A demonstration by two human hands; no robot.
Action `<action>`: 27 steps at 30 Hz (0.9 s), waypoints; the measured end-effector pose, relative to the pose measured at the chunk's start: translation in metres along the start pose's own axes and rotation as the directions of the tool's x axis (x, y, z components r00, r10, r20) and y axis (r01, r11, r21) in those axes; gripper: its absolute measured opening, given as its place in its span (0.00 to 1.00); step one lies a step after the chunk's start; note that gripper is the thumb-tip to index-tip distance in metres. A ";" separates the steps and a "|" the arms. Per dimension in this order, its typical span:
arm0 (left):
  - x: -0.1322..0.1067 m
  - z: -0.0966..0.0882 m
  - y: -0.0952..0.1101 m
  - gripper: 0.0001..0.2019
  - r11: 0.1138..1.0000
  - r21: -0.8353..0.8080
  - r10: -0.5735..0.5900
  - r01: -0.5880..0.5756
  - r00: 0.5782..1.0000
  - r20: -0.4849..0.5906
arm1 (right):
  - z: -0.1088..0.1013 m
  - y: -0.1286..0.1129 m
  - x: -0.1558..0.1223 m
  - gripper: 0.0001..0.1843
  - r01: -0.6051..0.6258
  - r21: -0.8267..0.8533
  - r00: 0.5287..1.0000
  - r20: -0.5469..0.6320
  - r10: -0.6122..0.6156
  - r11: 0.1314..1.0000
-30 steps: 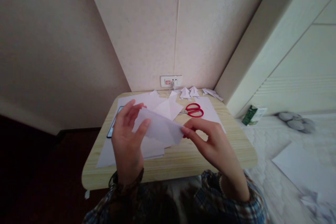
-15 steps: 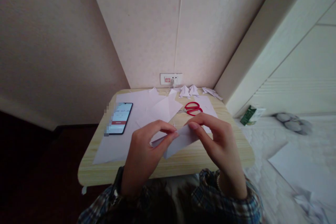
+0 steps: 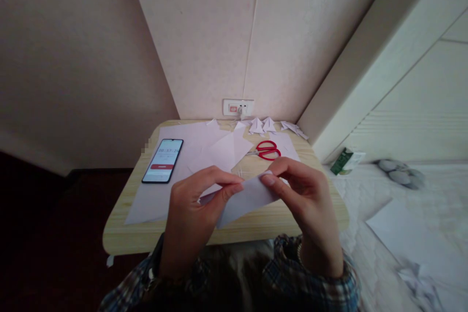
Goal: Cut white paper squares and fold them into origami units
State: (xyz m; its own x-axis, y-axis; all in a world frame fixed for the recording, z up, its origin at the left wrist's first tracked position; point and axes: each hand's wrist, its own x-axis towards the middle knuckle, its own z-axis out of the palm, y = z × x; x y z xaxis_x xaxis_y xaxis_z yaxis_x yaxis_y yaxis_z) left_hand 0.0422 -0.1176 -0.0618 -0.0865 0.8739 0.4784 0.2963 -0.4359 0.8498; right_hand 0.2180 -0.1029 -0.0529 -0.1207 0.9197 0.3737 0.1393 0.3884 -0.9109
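A folded piece of white paper [image 3: 245, 198] is held in the air above the near edge of the small wooden table [image 3: 183, 234]. My left hand [image 3: 195, 209] pinches its left part between thumb and fingers. My right hand [image 3: 305, 195] pinches its upper right edge, fingers curled. Both hands sit close together over the table's front. Flat white sheets [image 3: 197, 151] lie on the table beyond them.
A phone [image 3: 163, 160] with a lit screen lies at the table's left. Red scissors [image 3: 268, 150] lie at the back right, with several small folded paper shapes [image 3: 261, 126] by the wall socket [image 3: 238, 107]. A green carton [image 3: 344, 161] and loose paper [image 3: 409, 234] lie on the bed at right.
My left hand came down off the open sheet and met my right hand, folding the paper smaller between them. The phone, hidden before, shows on the table.
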 end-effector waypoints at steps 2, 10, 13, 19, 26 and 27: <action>0.000 0.000 0.000 0.07 1.000 -0.001 0.010 -0.010 1.000 0.005 | 0.001 -0.001 -0.001 0.12 -0.013 -0.007 1.000 -0.014 0.013 1.000; -0.002 0.001 -0.003 0.06 0.997 -0.058 -0.057 0.059 0.998 0.029 | 0.005 0.001 -0.006 0.14 -0.045 -0.036 0.993 -0.111 0.040 0.998; -0.002 -0.001 -0.006 0.05 0.991 -0.070 -0.113 0.113 0.994 0.000 | 0.000 0.006 -0.003 0.13 -0.013 -0.018 0.979 -0.205 0.009 1.000; 0.002 -0.003 -0.014 0.05 0.973 -0.162 -0.177 0.162 0.981 -0.080 | -0.011 0.012 0.002 0.14 0.021 -0.026 0.964 -0.266 -0.027 0.999; 0.002 0.001 -0.016 0.04 0.936 -0.290 -0.253 0.200 0.954 -0.158 | -0.007 0.006 0.003 0.08 -0.021 0.045 1.000 -0.018 0.021 0.999; 0.002 0.001 -0.017 0.04 0.931 -0.299 -0.266 0.211 0.951 -0.158 | -0.006 0.005 0.003 0.08 -0.018 0.047 0.999 -0.025 0.020 0.999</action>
State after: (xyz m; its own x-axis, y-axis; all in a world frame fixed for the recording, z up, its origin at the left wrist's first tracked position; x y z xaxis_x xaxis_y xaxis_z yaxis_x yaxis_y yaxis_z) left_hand 0.0385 -0.1081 -0.0752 -0.3117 0.9128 0.2637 -0.0264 -0.2858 0.9579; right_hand 0.2246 -0.0978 -0.0557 -0.0929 0.9283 0.3600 0.0954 0.3682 -0.9248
